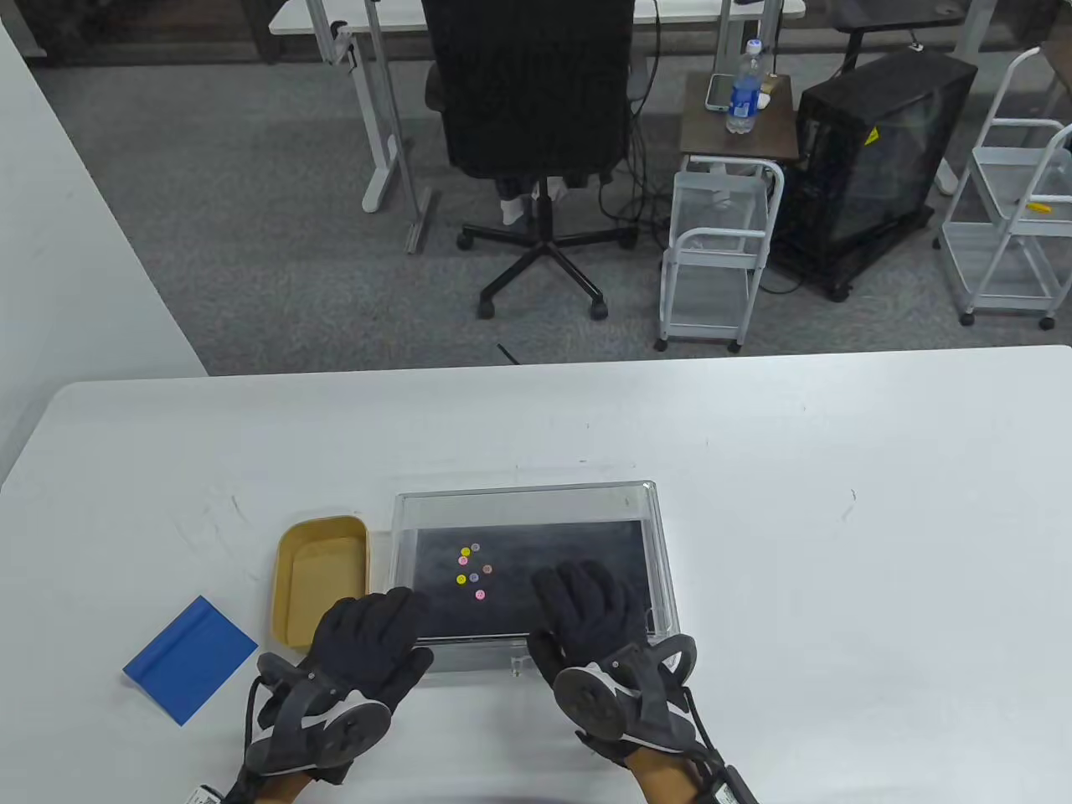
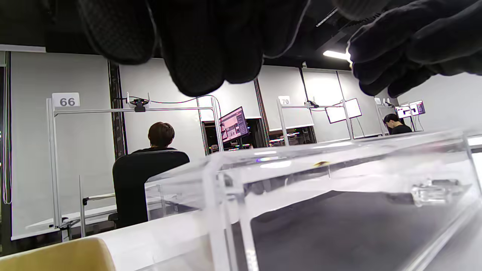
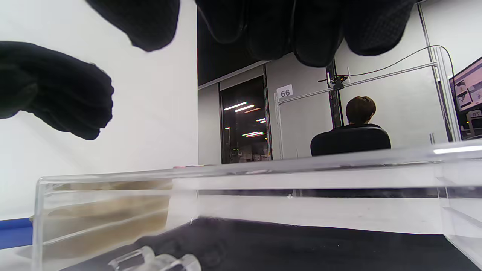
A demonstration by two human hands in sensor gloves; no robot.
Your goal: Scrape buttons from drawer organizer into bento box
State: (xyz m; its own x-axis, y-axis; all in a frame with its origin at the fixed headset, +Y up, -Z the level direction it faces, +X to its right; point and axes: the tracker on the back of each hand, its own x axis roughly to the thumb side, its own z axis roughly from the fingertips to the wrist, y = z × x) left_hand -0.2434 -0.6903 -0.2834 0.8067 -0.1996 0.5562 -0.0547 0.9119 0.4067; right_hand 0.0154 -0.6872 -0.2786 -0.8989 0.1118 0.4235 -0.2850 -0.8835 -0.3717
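1. The clear drawer organizer (image 1: 528, 502) sits on the white counter (image 1: 837, 544), with its long side going left to right.
2. The little buttons (image 1: 471, 571) lie in a small bunch on its dark floor, a bit left of the middle.
3. The tan bento box (image 1: 322, 578) is just beside the organizer, on its left.
4. The blue scraper (image 1: 191, 658) lies flat on the counter, near and to the left of the bento box. No hand touches it.
5. The left hand (image 1: 368, 645) hangs over the near left corner of the organizer. Its fingers look loose and it holds nothing.
6. The right hand (image 1: 590, 624) reaches over the near wall. Its fingers are spread and it holds nothing.
7. The left hand is nearer the scraper and the bento box, so I think it should go for the scraper.
8. The buttons lie just far of the hands, between the two.
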